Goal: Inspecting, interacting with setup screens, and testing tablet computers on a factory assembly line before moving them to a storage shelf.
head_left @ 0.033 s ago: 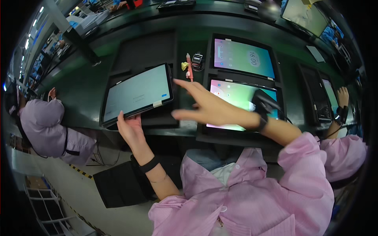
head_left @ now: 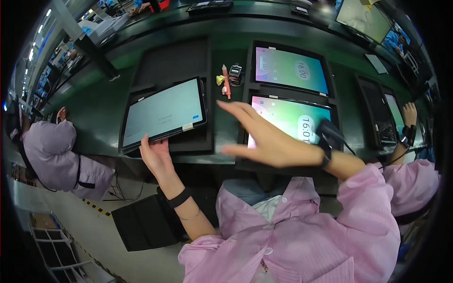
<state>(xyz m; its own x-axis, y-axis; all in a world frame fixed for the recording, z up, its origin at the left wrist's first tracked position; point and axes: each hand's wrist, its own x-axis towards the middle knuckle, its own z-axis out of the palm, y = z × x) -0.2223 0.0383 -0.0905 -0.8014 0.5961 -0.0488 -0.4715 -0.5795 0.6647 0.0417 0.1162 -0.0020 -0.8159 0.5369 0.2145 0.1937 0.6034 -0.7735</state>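
Note:
A tablet [head_left: 165, 111] with a pale, nearly blank lit screen lies tilted over a black foam tray [head_left: 177, 56] on the left. My left hand [head_left: 158, 156] grips its near edge, thumb at the rim and fingers underneath. To the right of that tablet, my right hand [head_left: 273, 139] is in the air with thumb and fingers spread, touching nothing, slightly blurred. Beneath it another tablet [head_left: 283, 108] with a bright colourful screen is partly covered. A similar lit tablet [head_left: 283, 68] lies beyond it, both in a second black tray [head_left: 243, 162].
Between the trays on the green bench [head_left: 226, 40] lie a pink pen [head_left: 226, 87], a yellow crumpled piece [head_left: 220, 80] and a small dark-and-silver device [head_left: 235, 70]. A co-worker's hand [head_left: 409, 113] is near another tray [head_left: 370, 108] at right. Another person [head_left: 49, 141] sits at left.
My right hand has moved right, away from the held tablet's edge and further over the near right tablet. The left hand and its tablet have hardly moved.

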